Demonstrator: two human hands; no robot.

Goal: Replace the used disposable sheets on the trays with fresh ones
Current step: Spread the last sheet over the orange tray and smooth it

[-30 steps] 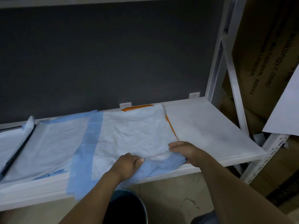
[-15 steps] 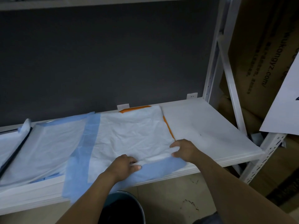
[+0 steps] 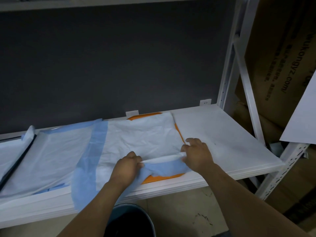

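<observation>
A crumpled white disposable sheet [image 3: 140, 139] with a blue border covers an orange tray [image 3: 164, 177] on the white shelf. My left hand [image 3: 126, 168] and my right hand [image 3: 196, 156] both grip the sheet's near edge, bunched and rolled up between them. The tray's orange rim shows at the front, along the right side and at the back. To the left a second sheet [image 3: 51, 151] with a blue edge lies over another tray, which is hidden. A dark strip [image 3: 18, 159] crosses the far left.
The white shelf board [image 3: 222, 134] extends to the right of the tray. A dark bin [image 3: 130, 221] stands on the floor below my arms. White rack posts [image 3: 246, 93] and cardboard boxes [image 3: 282, 65] stand at the right. A grey panel backs the shelf.
Both hands have pulled the sheet's near edge up and back, bunching it. The tray's orange front rim, covered before, now shows.
</observation>
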